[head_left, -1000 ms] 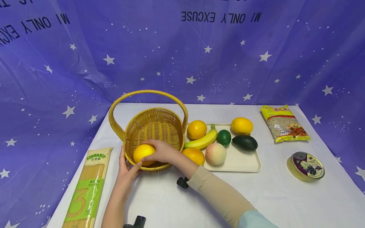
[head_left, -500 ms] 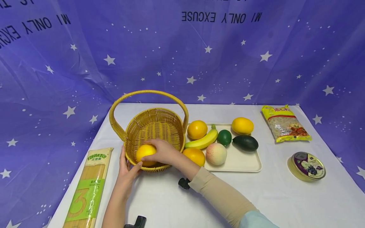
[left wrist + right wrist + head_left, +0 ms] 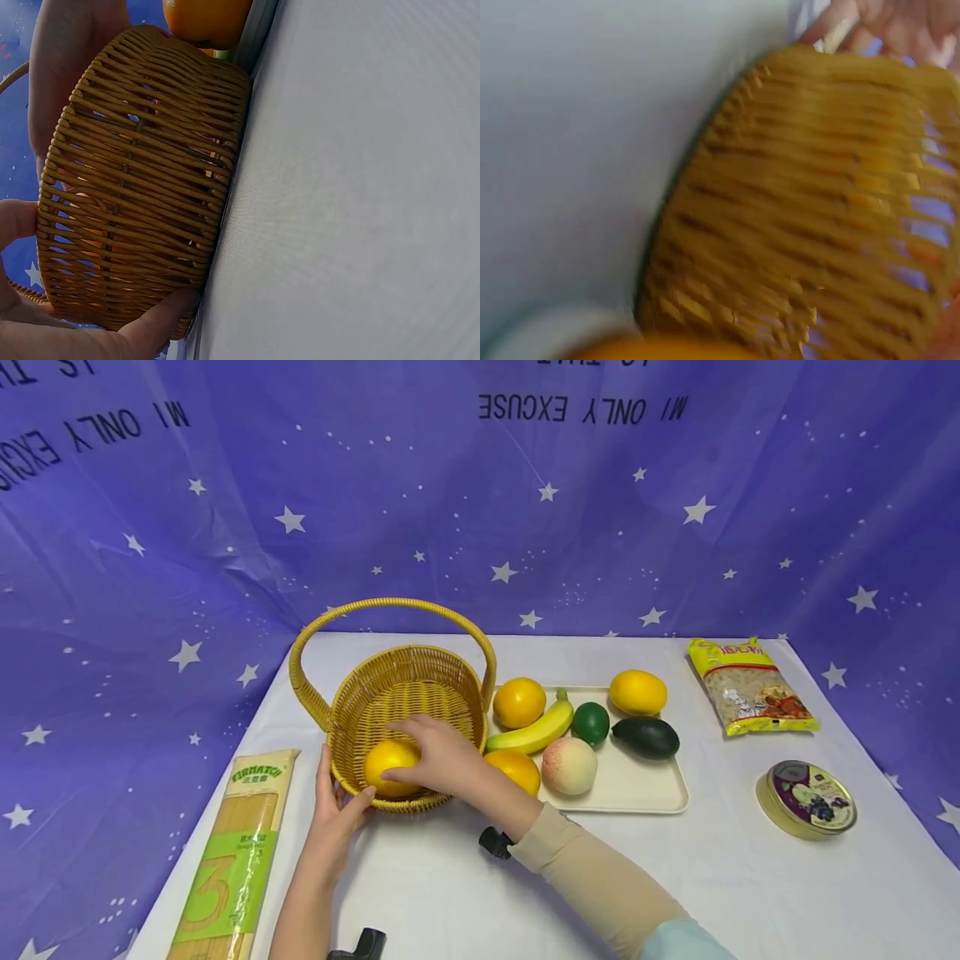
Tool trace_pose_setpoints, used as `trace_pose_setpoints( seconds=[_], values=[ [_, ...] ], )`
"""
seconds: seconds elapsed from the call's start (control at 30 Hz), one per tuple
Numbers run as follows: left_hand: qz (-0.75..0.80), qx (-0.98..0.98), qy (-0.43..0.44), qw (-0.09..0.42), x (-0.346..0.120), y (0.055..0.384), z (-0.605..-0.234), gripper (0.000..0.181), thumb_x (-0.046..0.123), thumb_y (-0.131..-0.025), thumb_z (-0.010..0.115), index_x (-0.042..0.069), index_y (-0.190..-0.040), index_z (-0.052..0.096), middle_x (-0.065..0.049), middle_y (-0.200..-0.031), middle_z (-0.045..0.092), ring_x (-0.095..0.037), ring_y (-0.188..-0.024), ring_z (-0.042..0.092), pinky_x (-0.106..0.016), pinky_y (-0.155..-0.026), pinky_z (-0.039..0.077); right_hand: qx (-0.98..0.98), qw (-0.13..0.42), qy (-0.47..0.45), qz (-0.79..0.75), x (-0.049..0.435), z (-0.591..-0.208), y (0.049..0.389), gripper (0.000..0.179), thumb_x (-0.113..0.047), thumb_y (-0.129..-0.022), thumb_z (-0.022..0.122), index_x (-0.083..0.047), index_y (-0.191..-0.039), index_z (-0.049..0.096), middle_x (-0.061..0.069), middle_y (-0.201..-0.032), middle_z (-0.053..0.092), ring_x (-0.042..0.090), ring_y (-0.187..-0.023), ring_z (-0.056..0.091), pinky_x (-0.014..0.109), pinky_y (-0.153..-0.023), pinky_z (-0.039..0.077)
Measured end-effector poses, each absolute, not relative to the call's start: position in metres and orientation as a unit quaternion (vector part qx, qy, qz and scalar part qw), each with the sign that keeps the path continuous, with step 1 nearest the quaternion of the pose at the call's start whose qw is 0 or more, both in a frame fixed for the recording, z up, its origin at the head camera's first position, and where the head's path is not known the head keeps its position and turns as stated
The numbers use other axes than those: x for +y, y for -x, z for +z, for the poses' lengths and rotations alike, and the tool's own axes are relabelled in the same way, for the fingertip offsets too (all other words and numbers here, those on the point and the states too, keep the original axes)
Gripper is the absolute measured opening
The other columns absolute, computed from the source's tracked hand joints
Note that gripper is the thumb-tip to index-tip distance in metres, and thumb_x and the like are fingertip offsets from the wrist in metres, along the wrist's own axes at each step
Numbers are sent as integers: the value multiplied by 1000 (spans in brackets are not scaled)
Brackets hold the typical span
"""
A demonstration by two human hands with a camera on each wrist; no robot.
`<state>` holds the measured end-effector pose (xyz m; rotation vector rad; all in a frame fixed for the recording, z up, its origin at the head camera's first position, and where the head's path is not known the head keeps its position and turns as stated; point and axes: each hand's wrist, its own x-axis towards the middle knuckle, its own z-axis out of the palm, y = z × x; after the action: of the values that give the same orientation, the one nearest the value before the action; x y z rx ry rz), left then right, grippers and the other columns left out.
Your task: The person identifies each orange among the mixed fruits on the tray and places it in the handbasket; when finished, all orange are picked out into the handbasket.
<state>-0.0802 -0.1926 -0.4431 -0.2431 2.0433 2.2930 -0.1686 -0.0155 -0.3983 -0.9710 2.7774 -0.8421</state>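
Note:
A wicker basket (image 3: pixel 408 693) with a tall arched handle stands on the left half of the table. My left hand (image 3: pixel 337 818) holds its near left side, thumb close to the rim; in the left wrist view its fingers (image 3: pixel 161 319) press the woven wall. Inside, against the near wall, lies an orange (image 3: pixel 390 770). My right hand (image 3: pixel 450 764) reaches over the rim above the orange, thumb in front of it and fingers spread beyond it. Through the blurred weave in the right wrist view, patches of the fruit's colour show.
Right of the basket a cream tray (image 3: pixel 630 789) bears oranges, a banana (image 3: pixel 536 731), a peach (image 3: pixel 568 766), a green fruit (image 3: pixel 590 724), a dark avocado-like fruit (image 3: pixel 647 737) and a yellow fruit (image 3: pixel 637 692). Spaghetti (image 3: pixel 232 852) lies left; a yellow food bag (image 3: pixel 750 687) and round tin (image 3: pixel 806 800) lie right.
The orange has shifted slightly right inside the basket. My right hand has moved right with it and its fingers have spread and loosened. My left hand stays on the basket.

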Motion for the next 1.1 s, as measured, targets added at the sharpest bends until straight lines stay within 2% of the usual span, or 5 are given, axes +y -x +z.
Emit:
trace_pose_setpoints(
  seconds=[0.17,0.47,0.63,0.87,1.1],
  values=[
    [745,662,79,29,-193,80,-443,93,7,-97,54,43,-151,-14,-2,-159,-18,-27,-145,-2,-58,-107,23,906,14,313,-285,9,-380,168,67,-51,-83,71,-21,-140,52,3,-140,50,23,-128,47,42,-102,41],
    [746,661,77,26,-192,80,-443,94,5,-97,53,43,-151,-14,-3,-159,-19,-27,-145,-3,-58,-107,23,904,-21,262,-338,54,-349,162,69,-50,-81,74,-27,-142,49,-3,-142,49,17,-131,43,40,-104,38],
    [745,661,86,28,-192,81,-443,94,5,-97,53,43,-151,-13,-2,-158,-20,-26,-145,-4,-56,-107,24,909,-45,227,-346,84,-336,154,69,-51,-81,73,-29,-143,48,-5,-143,47,21,-131,42,47,-103,39],
    [746,659,89,32,-192,82,-444,94,6,-97,54,46,-150,-14,1,-158,-20,-25,-145,-4,-55,-107,25,899,-76,170,-396,140,-324,160,71,-44,-82,75,-25,-144,46,2,-144,46,26,-123,49,42,-91,50],
    [746,660,87,31,-192,81,-445,95,5,-97,53,44,-150,-14,0,-158,-20,-25,-145,-4,-54,-108,25,898,-91,61,-426,207,-326,171,75,-49,-82,72,-25,-147,43,8,-146,43,35,-123,50,53,-96,44]
  ],
)
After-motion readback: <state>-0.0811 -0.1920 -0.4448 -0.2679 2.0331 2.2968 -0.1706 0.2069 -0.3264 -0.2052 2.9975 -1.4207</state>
